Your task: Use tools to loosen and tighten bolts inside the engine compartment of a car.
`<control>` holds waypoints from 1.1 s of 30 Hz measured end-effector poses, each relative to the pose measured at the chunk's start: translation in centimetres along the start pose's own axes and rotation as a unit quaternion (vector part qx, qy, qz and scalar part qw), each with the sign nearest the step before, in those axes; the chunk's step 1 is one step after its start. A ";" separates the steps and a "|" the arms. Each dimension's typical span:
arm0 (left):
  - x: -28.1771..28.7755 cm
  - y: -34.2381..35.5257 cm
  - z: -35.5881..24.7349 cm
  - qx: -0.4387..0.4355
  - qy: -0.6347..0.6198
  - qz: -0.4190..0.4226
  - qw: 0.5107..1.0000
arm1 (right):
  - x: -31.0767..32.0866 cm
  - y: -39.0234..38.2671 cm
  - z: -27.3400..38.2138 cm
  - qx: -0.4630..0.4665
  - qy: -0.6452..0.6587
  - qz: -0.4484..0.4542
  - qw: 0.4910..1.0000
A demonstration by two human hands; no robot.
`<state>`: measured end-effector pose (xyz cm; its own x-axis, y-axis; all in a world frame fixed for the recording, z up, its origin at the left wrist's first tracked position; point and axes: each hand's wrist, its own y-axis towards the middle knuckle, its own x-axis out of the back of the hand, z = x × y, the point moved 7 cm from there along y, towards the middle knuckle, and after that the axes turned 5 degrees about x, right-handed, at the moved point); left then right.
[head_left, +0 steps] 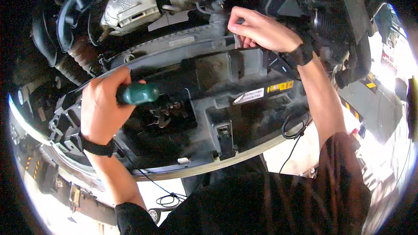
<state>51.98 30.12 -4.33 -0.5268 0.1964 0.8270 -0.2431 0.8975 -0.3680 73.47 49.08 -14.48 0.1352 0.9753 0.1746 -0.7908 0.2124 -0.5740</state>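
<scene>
My left hand (102, 104) is closed round a dark green, rounded tool handle (141, 94). The working end of this tool is hidden. It sits over the left part of a black plastic front panel (209, 69) of a car, above a dark opening with a latch-like mechanism (161, 119). Farther back, my right hand (265, 30) has its fingers curled together at the panel's rear edge. A narrow pale strip (237, 41) shows just under those fingertips; whether they grip it cannot be made out.
Behind the panel lies the engine bay, with a silver heat shield (133, 6) and a ribbed hose (82, 56) at the left. A white label (249, 96) and a yellow label (280, 87) are on the panel. Looped black cables (172, 199) hang below the front edge.
</scene>
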 end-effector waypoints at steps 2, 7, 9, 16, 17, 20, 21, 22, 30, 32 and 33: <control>-0.3 -0.1 0.3 0.011 -0.001 -0.015 1.000 | -0.2 -0.3 1.5 -0.007 -0.073 -0.008 0.997; -0.5 -0.7 -0.2 -0.034 0.003 -0.037 0.999 | 0.3 -0.3 -0.1 0.056 -0.172 -0.074 0.981; -0.8 -1.1 0.1 -0.034 0.022 -0.032 0.999 | 0.6 -1.0 0.8 0.049 -0.278 -0.099 0.954; -0.8 -1.3 -0.8 -0.064 0.040 -0.054 0.996 | -1.0 -0.4 1.9 0.059 -0.297 -0.070 0.951; -0.9 -1.5 -0.7 -0.065 0.039 -0.051 0.996 | -2.0 0.1 2.1 0.096 -0.289 -0.064 0.950; -1.2 -1.7 -0.6 -0.071 0.039 -0.050 0.995 | -2.8 0.2 2.3 0.070 -0.318 -0.006 0.946; -1.3 -1.6 -0.7 -0.077 0.036 -0.050 0.995 | -2.7 -0.1 2.2 0.051 -0.326 0.010 0.944; -1.5 -1.6 -0.6 -0.068 0.035 -0.040 0.996 | -2.1 -0.3 1.8 0.067 -0.325 -0.019 0.943; -1.5 -1.6 -0.9 -0.064 0.044 -0.036 0.996 | 0.7 -0.6 0.0 0.060 -0.297 -0.061 0.951; -1.6 -1.5 -1.0 -0.064 0.046 -0.035 0.996 | 1.3 -0.1 -0.4 0.089 -0.302 -0.090 0.945; -1.6 -1.6 -1.0 -0.064 0.047 -0.035 0.996 | 1.5 -0.1 -0.1 0.119 -0.306 -0.117 0.937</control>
<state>54.06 28.81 -4.64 -0.4324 0.1628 0.8869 -0.1664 0.9523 -0.2559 73.80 50.53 -14.27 0.0112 0.6708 0.7416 -0.9028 0.3257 -0.2809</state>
